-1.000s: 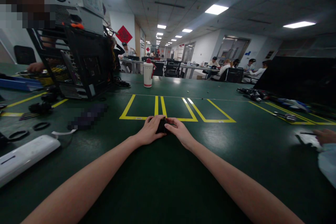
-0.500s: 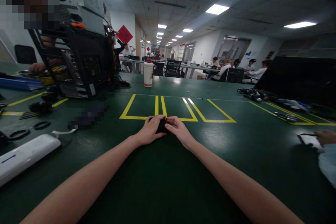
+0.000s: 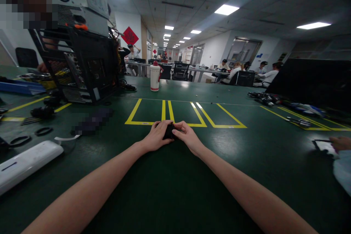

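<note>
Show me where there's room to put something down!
Bare green table lies between the forearms and inside the three yellow tape frames past the hands. It's crowded on the left, around the black computer case and long white thing, and far right, near the dark panel.

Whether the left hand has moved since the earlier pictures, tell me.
No, the left hand shows no visible shift in any direction against the yellow tape.
</note>
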Available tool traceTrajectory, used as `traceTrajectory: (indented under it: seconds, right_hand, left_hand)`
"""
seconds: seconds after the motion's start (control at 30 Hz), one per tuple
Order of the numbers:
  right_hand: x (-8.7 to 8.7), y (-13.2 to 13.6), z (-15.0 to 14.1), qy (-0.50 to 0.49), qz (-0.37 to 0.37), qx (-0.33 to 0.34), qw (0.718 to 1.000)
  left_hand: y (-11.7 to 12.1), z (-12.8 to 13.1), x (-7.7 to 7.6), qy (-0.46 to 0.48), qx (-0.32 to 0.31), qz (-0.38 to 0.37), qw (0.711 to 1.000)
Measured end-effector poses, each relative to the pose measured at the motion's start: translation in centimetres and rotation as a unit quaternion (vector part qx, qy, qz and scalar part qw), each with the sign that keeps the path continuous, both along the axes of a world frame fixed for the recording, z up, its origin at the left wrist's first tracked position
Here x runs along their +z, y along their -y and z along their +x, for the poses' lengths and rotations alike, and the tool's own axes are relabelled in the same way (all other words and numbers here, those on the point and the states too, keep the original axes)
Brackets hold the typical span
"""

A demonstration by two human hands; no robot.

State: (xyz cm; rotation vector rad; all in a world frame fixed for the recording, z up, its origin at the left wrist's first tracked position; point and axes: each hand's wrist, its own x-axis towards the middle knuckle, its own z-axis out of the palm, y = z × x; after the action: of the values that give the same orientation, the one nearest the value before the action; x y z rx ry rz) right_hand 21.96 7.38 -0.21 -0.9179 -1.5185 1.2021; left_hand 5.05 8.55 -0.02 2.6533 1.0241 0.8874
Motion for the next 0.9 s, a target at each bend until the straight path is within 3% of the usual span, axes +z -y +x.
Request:
traceTrajectory:
  seconds: [0.17, 0.3, 0.63, 0.8, 0.9]
  right_hand:
    - [-0.25, -0.54, 0.24, -0.012, -0.046, 0.021, 0.999]
    - [0.14, -0.18, 0.3, -0.036, -0.031, 0.058, 0.997]
    - [0.4, 0.01, 0.14, 0.009, -0.016, 0.007, 1.0]
    - [0.14, -0.43, 0.55, -0.003, -0.037, 0.063, 0.997]
    - [0.09, -0.33, 0.52, -0.009, -0.031, 0.063, 0.997]
  left_hand:
    - [0.04, 0.01, 0.07, -0.005, -0.002, 0.001, 1.0]
    - [-0.05, 0.02, -0.04, -0.005, 0.001, 0.003, 1.0]
    - [-0.06, -0.02, 0.01, -0.004, 0.0, 0.0, 1.0]
    - [-0.05, -0.01, -0.01, -0.005, -0.002, 0.0, 1.0]
    - [-0.03, -0.05, 0.05, -0.005, -0.003, 0.0, 1.0]
